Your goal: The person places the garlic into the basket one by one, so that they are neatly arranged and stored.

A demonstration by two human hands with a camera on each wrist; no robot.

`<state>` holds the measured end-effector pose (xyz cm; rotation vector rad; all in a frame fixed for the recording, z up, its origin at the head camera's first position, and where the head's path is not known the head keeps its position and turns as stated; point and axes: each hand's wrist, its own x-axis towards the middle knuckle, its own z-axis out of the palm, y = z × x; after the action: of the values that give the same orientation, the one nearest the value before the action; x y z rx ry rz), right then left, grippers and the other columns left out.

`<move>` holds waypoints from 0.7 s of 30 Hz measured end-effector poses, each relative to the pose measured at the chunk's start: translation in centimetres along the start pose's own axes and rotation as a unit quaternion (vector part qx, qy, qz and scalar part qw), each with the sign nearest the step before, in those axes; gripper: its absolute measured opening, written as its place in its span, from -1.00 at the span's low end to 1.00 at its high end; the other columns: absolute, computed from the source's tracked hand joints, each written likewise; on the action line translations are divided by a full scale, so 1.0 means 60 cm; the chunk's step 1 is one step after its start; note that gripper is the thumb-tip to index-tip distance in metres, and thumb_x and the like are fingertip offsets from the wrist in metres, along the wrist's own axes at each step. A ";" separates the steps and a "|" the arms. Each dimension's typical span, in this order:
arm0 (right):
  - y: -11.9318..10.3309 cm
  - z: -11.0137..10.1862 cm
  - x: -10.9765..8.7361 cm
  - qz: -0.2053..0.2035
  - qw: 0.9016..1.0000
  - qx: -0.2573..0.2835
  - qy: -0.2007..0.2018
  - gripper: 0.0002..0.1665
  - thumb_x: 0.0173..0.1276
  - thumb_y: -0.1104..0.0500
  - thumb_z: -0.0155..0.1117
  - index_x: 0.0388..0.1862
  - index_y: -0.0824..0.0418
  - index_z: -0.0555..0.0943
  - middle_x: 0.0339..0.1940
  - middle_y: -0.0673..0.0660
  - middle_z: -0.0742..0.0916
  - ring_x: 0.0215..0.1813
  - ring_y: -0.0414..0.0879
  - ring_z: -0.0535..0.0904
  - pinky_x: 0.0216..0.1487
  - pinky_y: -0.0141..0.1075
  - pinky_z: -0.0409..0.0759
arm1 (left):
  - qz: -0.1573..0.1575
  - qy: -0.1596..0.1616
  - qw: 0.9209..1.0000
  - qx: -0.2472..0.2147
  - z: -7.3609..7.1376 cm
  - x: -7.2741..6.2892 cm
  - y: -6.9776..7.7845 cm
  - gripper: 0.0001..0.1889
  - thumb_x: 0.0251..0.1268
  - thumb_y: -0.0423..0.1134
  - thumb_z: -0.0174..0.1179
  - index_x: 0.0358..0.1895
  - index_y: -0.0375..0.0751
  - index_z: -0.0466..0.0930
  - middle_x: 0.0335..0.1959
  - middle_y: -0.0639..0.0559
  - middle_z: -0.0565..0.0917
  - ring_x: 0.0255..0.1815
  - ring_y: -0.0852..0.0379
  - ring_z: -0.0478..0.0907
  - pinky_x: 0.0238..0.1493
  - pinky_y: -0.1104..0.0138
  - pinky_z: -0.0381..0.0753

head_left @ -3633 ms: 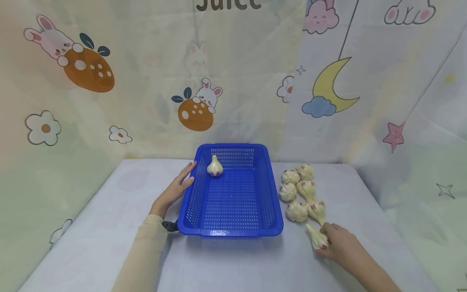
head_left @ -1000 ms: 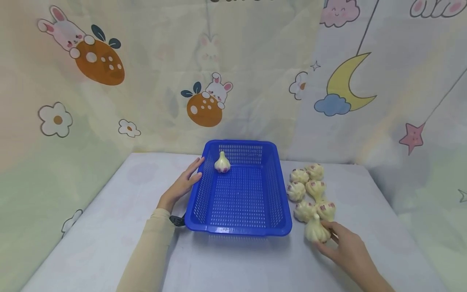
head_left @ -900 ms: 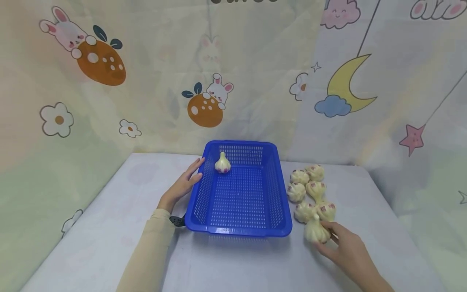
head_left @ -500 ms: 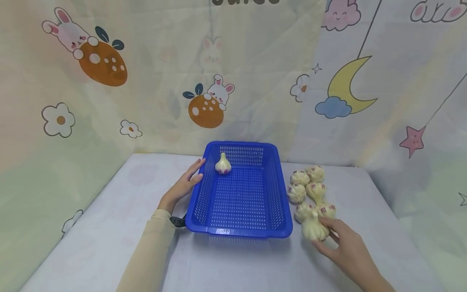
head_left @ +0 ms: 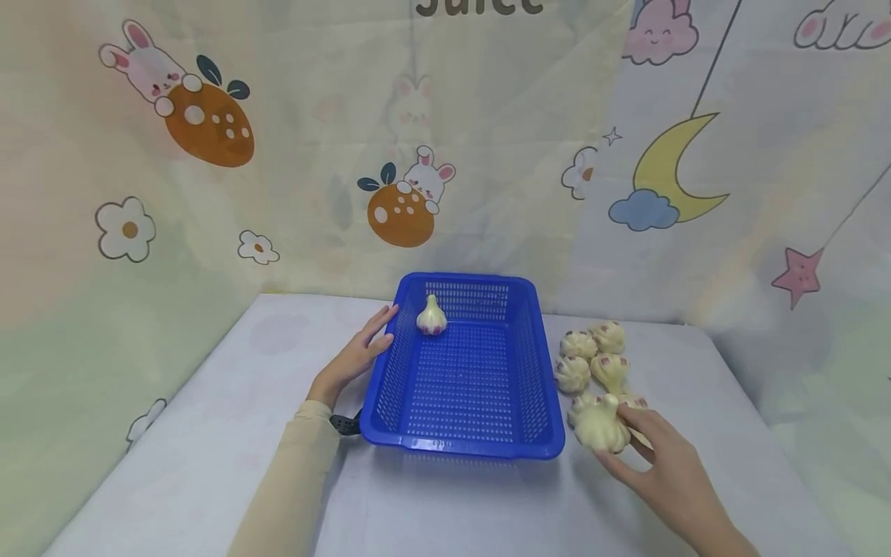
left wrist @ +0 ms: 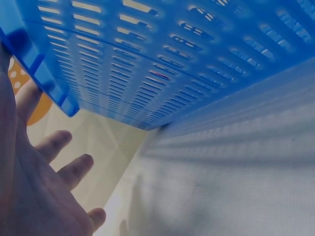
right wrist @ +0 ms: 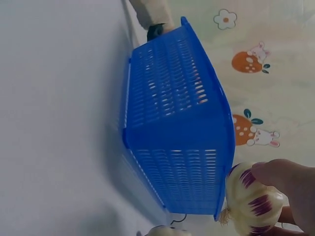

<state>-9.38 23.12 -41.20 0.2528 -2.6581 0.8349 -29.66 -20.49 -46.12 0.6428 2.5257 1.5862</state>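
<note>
My right hand [head_left: 671, 472] pinches a garlic bulb [head_left: 601, 425] between thumb and fingers, its stem pointing up, to the right of the blue basket [head_left: 459, 445]. In the right wrist view this bulb [right wrist: 253, 201] shows purple patches and a root tuft, close to the basket's rim. My left hand [head_left: 353, 357] rests on the basket's left rim with fingers extended; the left wrist view shows its fingers [left wrist: 76, 169] spread beside the perforated wall [left wrist: 147, 64]. Inside the basket, one garlic bulb [head_left: 431, 317] stands upright at the far left corner.
Several more garlic bulbs [head_left: 573, 374] lie clustered right of the basket, two of them partly hidden behind the held one. A white cloth covers the table [head_left: 445, 510]. Behind it hangs a printed curtain [head_left: 501, 193].
My right hand has picked up the nearest garlic bulb, turned it stem up and brought it slightly up and left. The left hand stays at the basket's rim. The head view has shifted a little.
</note>
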 end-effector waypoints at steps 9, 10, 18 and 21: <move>-0.013 -0.006 0.019 -0.029 0.999 -0.005 0.021 -0.33 -0.04 0.15 0.56 0.05 0.36 0.54 -0.01 0.15 0.61 -0.03 -0.03 0.56 -0.20 -0.37 0.66 | -0.018 0.004 1.000 0.009 0.001 0.004 -0.011 -0.40 0.42 0.06 -0.04 0.48 0.38 0.00 0.58 0.03 -0.18 0.58 -0.10 -0.30 0.41 -0.31 -0.23; -0.014 -0.005 0.022 -0.030 0.999 -0.001 0.019 -0.34 -0.03 0.15 0.56 0.05 0.35 0.54 -0.01 0.14 0.61 -0.02 -0.09 0.54 -0.19 -0.38 0.66 | -0.018 0.004 1.000 0.009 0.001 0.003 -0.011 -0.40 0.43 0.05 -0.04 0.47 0.38 0.00 0.58 0.03 -0.18 0.58 -0.09 -0.30 0.41 -0.30 -0.23; -0.015 0.004 0.045 -0.037 0.998 0.042 0.010 -0.42 0.02 0.14 0.53 0.01 0.30 0.53 -0.04 0.10 0.59 0.00 -0.51 0.39 -0.12 -0.54 0.60 | -0.017 0.002 1.000 0.006 0.003 0.005 -0.012 -0.41 0.44 0.05 -0.06 0.47 0.39 0.00 0.58 0.06 -0.17 0.58 -0.09 -0.30 0.40 -0.31 -0.23; -0.020 0.004 0.056 -0.032 0.999 0.042 0.002 -0.47 0.04 0.07 0.52 -0.06 0.25 0.53 -0.08 0.08 0.59 -0.04 -0.34 0.47 -0.13 -0.49 0.63 | -0.017 0.004 1.000 0.004 0.003 0.006 -0.016 -0.41 0.44 0.06 -0.06 0.47 0.43 -0.01 0.58 0.07 -0.17 0.59 -0.05 -0.30 0.42 -0.29 -0.24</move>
<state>-12.21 21.82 -39.52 0.3539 -2.5999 0.9256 -30.24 -20.54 -46.96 0.5938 2.5362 1.5712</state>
